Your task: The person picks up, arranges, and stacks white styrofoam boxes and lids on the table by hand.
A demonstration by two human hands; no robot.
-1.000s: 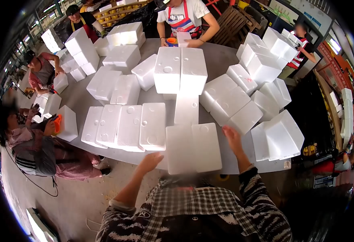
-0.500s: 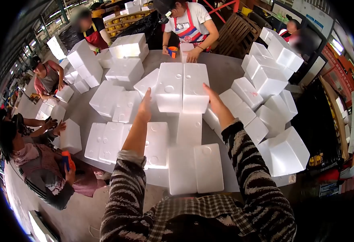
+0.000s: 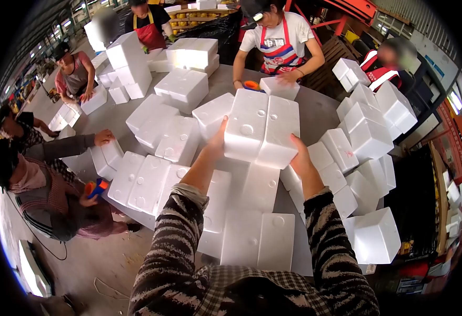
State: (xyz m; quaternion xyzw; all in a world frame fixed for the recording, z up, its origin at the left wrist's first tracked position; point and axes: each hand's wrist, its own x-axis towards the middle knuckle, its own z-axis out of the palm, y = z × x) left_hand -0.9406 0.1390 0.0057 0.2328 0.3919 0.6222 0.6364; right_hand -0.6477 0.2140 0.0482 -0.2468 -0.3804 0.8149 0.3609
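Note:
A pair of white foam boxes (image 3: pixel 261 126), side by side with round marks on top, is held between my two hands above the grey table (image 3: pixel 231 80). My left hand (image 3: pixel 216 142) presses on the left side of the pair, and my right hand (image 3: pixel 303 159) grips its right side near the lower corner. Beneath and nearer to me are more white boxes (image 3: pixel 260 187), partly hidden by the held pair. Another pair of boxes (image 3: pixel 257 239) stands at the table edge in front of my body.
White boxes crowd the left (image 3: pixel 178 139) and right (image 3: pixel 368 129) of the table. Across it, a person in a striped apron (image 3: pixel 281 50) touches a box (image 3: pixel 280 88). At the left, a person holds an orange and blue tape dispenser (image 3: pixel 97 188); other people stand around.
My left hand has closed in on the pair's left side, and both hands now grip it. The view has shifted. The person at the left now has a hand on top of a box.

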